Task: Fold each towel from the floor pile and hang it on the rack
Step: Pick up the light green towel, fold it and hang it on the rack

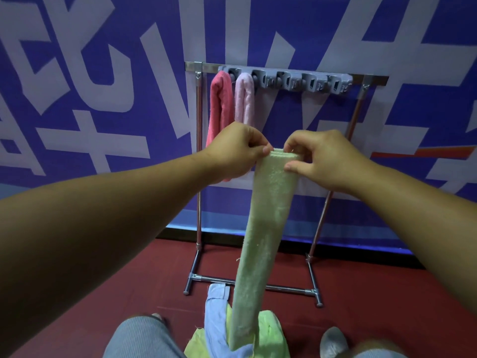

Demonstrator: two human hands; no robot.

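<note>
The green towel point(268, 215), folded to a narrow strip, hangs in front of the rack point(284, 71) as we pinch its top edge with our left hand point(237, 153) and right hand point(317, 158), and a loosened pinch could let the fold spring open.

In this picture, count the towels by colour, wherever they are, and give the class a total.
Pink: 2, a darker pink towel and a pale pink towel, both hanging on the rack
Green: 2, a pale green towel held up by the left hand and right hand, and a brighter green towel in the floor pile
Blue: 1, blue towel in the pile
Yellowish: 1, yellowish towel in the pile
Total: 6
</note>
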